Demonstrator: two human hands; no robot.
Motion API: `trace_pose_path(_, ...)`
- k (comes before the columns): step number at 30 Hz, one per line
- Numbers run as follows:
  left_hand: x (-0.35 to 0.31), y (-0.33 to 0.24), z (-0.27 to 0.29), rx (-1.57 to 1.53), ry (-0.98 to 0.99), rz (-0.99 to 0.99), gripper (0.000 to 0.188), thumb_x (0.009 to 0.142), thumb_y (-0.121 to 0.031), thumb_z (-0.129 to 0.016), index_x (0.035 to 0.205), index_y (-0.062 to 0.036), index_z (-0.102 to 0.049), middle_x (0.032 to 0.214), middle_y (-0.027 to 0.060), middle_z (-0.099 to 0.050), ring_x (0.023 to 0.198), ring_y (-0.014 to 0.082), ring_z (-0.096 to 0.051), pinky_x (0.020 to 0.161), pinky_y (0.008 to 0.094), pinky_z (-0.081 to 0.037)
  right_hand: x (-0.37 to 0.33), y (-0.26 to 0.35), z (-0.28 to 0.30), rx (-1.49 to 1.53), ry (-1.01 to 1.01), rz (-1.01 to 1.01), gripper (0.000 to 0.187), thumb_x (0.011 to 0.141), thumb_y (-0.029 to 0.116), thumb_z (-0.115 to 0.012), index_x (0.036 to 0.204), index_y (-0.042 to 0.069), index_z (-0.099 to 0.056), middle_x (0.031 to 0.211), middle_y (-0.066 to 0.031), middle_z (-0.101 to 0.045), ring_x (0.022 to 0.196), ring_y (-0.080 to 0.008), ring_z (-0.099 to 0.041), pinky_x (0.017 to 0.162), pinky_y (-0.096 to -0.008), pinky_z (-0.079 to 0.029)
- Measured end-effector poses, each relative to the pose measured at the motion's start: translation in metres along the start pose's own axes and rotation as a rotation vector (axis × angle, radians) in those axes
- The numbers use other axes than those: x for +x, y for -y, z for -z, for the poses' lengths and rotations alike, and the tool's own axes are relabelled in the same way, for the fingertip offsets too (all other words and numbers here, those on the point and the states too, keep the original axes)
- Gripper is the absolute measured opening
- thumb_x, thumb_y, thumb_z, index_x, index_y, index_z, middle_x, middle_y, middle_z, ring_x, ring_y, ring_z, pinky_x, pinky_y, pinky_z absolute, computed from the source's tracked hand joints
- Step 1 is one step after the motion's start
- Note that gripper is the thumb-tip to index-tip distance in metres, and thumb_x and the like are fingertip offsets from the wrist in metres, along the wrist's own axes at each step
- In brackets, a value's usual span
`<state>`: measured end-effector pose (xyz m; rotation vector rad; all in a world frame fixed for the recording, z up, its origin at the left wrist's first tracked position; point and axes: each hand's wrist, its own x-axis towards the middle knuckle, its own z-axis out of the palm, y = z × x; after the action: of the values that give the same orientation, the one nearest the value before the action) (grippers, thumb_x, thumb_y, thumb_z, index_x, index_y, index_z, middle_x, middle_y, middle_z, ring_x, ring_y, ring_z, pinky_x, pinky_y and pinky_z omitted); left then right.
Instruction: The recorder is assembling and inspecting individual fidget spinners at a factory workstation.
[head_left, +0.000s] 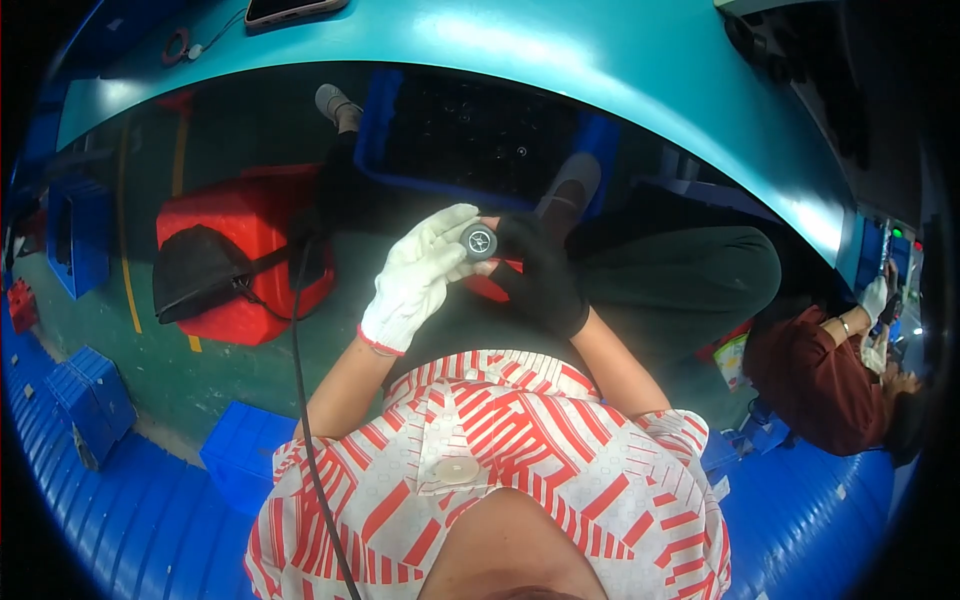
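Between my two hands is a small black toy wheel (480, 241) with a silver spoked hub, its hub side facing up. My left hand (420, 275), in a white glove with a red cuff edge, pinches the wheel from the left. From the right, the bare fingertips of my right hand (540, 275), in a black fingerless glove, close on its rim. Both hands are above my lap. Beyond them, under the table, a blue bin (372, 130) holds many dark pieces, some with shiny hubs; most are too dark to make out.
A teal table (560, 45) curves across the top, with a phone (290, 10) on it. At left, a black bag (200, 272) lies on a red stool (240, 215). Blue crates (250, 450) stand on the green floor. A cable hangs beside my left arm. Another person (820, 380) works at right.
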<state>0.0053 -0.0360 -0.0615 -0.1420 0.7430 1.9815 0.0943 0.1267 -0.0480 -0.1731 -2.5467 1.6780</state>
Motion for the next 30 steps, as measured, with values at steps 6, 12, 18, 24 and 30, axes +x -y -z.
trace_pose_path(6,-0.002,0.002,-0.001,0.061,-0.047,-0.027,0.041,0.084,0.001,-0.061,0.124,0.0034,-0.049,0.119,0.0204,-0.055,0.104,0.0260,-0.061,0.082,0.0380,-0.057,-0.001,0.000,-0.002,-0.033,0.009,-0.026,0.043,0.074,0.006,-0.071,0.115,0.006,-0.057,0.110,-0.0130,-0.056,0.097,-0.0282,-0.060,0.078,-0.0330,-0.049)
trace_pose_path(12,0.002,0.001,-0.001,0.056,-0.082,-0.036,0.046,0.086,-0.006,-0.060,0.127,0.0049,-0.044,0.122,0.0219,-0.054,0.110,0.0307,-0.057,0.090,0.0431,-0.051,0.009,0.002,0.005,-0.088,-0.062,0.033,0.041,0.074,0.010,-0.073,0.112,0.003,-0.058,0.102,-0.0140,-0.058,0.090,-0.0279,-0.061,0.073,-0.0337,-0.049)
trace_pose_path(18,0.006,0.000,0.019,0.119,-0.293,-0.060,0.056,0.085,-0.016,-0.064,0.131,0.0038,-0.040,0.127,0.0243,-0.051,0.110,0.0378,-0.056,0.093,0.0467,-0.046,0.033,-0.005,0.029,-0.594,-0.236,-0.083,0.038,0.080,0.036,-0.069,0.100,0.004,-0.063,0.076,-0.0149,-0.060,0.065,-0.0329,-0.056,0.063,-0.0386,-0.045)
trace_pose_path(24,0.009,-0.001,0.018,0.170,-0.258,-0.039,0.048,0.087,-0.017,-0.062,0.127,0.0015,-0.043,0.117,0.0195,-0.057,0.098,0.0298,-0.060,0.085,0.0410,-0.051,0.055,0.067,0.113,-0.496,-0.465,0.357,0.024,0.077,0.016,-0.070,0.099,0.012,-0.062,0.087,-0.0077,-0.063,0.076,-0.0273,-0.064,0.065,-0.0349,-0.051)
trace_pose_path(30,0.022,0.003,0.000,0.190,-0.189,-0.010,0.041,0.088,-0.014,-0.059,0.122,0.0027,-0.045,0.110,0.0187,-0.059,0.091,0.0270,-0.063,0.079,0.0381,-0.053,0.117,0.038,0.263,-1.007,-0.623,-0.120,0.031,0.083,0.024,-0.064,0.108,0.008,-0.058,0.105,-0.0150,-0.062,0.097,-0.0311,-0.060,0.083,-0.0396,-0.047)
